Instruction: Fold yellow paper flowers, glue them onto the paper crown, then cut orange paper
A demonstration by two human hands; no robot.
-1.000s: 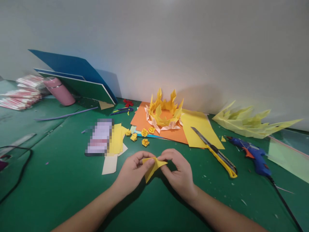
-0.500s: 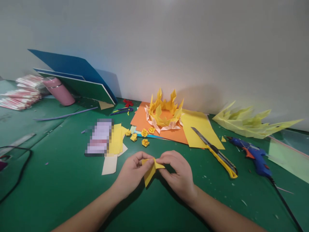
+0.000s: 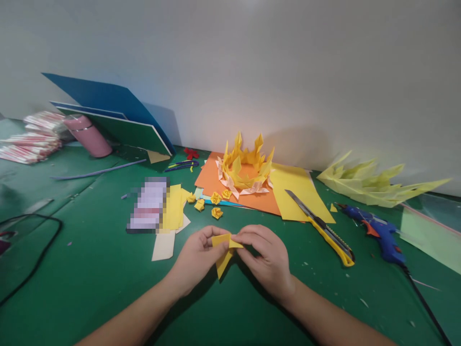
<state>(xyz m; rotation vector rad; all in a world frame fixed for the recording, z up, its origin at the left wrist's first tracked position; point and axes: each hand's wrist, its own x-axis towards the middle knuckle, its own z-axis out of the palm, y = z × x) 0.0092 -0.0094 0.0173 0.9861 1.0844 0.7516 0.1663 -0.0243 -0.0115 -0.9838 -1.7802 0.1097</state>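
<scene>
A small piece of yellow folded paper (image 3: 224, 264) is held between my two hands above the green table, one point hanging downward. My left hand (image 3: 197, 257) pinches its left part, thumb in front and fingers behind. On the other side, my right hand (image 3: 267, 257) grips the upper right flap between thumb and fingertips. Just beyond the hands lie several small yellow folded paper pieces (image 3: 216, 213). Farther back, a yellow and pale pink folded paper crown (image 3: 242, 180) sits on orange paper (image 3: 264, 203).
At right lie a yellow box cutter (image 3: 326, 235) with its blade out, a blue glue gun (image 3: 383, 233) with a cord, and a pale yellow paper crown (image 3: 374, 187). At left are a phone (image 3: 148, 204), yellow paper strips (image 3: 173, 206) and a pink bottle (image 3: 90, 137).
The yellow folded paper has turned slightly, its right flap and lower point shifting a little. Both hands keep their pinch with small finger movements. The black cable at left has shifted right.
</scene>
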